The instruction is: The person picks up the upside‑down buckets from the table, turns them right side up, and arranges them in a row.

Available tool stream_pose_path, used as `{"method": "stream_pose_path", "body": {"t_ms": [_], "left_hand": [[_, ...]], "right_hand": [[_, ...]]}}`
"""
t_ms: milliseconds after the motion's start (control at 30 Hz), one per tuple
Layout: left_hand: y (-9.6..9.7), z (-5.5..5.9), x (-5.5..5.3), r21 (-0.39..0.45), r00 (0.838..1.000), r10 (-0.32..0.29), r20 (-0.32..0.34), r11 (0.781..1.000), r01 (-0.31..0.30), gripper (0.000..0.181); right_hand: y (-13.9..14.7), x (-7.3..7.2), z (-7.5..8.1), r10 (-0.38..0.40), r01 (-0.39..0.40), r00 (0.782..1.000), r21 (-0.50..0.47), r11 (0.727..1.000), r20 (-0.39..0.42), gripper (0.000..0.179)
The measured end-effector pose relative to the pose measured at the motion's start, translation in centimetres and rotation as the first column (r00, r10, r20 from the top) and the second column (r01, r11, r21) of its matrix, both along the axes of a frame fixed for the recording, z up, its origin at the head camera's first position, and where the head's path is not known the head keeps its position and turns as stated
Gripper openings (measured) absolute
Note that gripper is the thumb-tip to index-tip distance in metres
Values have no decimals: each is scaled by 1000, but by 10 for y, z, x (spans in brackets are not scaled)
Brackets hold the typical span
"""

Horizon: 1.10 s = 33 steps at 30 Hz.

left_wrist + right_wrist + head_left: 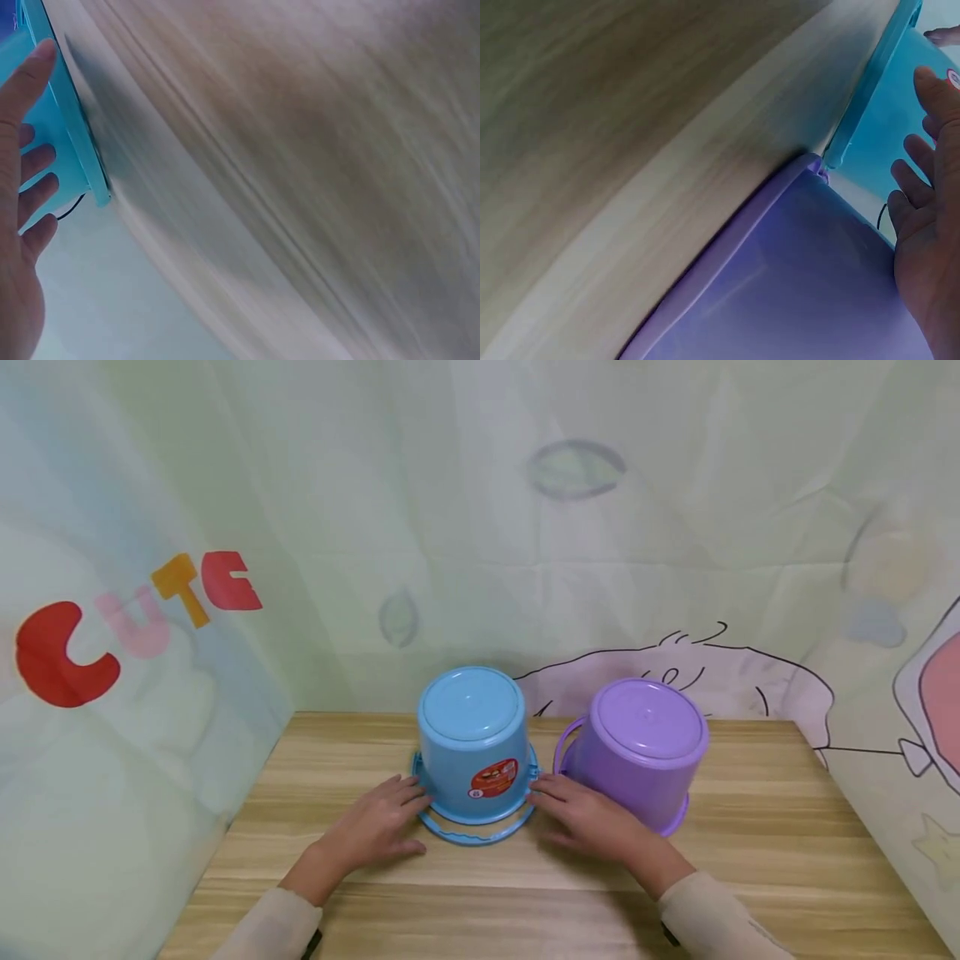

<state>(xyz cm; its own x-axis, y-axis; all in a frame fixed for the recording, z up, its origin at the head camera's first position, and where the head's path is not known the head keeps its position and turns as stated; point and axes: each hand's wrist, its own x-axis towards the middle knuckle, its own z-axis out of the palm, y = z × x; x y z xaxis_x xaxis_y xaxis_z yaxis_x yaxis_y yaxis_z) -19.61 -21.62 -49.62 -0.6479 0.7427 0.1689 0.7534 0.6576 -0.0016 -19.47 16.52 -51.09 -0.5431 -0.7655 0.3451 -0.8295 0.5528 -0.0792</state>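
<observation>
A light blue plastic bucket [448, 777] stands upside down on the table, its base facing up and a red label on its front. Its handle [471, 838] lies in a curve on the tabletop before it. My left hand [375, 823] is at the left side of this bucket, fingers extended toward its lower rim. On the other side, my right hand [588, 820] has its loosely bent fingers close to the blue rim. A purple bucket [624, 772], also bottom up, stands just right of the blue one, partly hidden behind my right hand and forearm.
The wood-grain tabletop [480, 918] reaches back to a pale printed curtain [465, 527], which also runs along both sides. The purple bucket's handle [567, 737] sticks out on its left, between the two buckets.
</observation>
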Motion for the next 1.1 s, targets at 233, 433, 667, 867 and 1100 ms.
{"method": "stream_pose_path", "body": {"t_ms": [233,433,667,867,1100], "left_hand": [[2,-3,-5,21,999,-15,-44,1000,16,67],[8,-5,-8,49,999,36,30,998,-37,60],[9,-11,-12,128,990,71,124,988,-87,55],[9,-14,-15,149,986,50,159,986,-73,47],[12,-9,-18,118,977,50,208,990,-76,39]], "right_hand": [[-10,-6,-1,-6,5,1000,26,1000,10,53],[-14,-11,-3,3,-4,1000,45,999,14,46],[-18,-16,-7,-17,14,998,44,999,61,40],[-22,-17,-11,-30,26,997,69,997,65,40],[-27,-19,-11,-39,34,997,80,996,63,36]]}}
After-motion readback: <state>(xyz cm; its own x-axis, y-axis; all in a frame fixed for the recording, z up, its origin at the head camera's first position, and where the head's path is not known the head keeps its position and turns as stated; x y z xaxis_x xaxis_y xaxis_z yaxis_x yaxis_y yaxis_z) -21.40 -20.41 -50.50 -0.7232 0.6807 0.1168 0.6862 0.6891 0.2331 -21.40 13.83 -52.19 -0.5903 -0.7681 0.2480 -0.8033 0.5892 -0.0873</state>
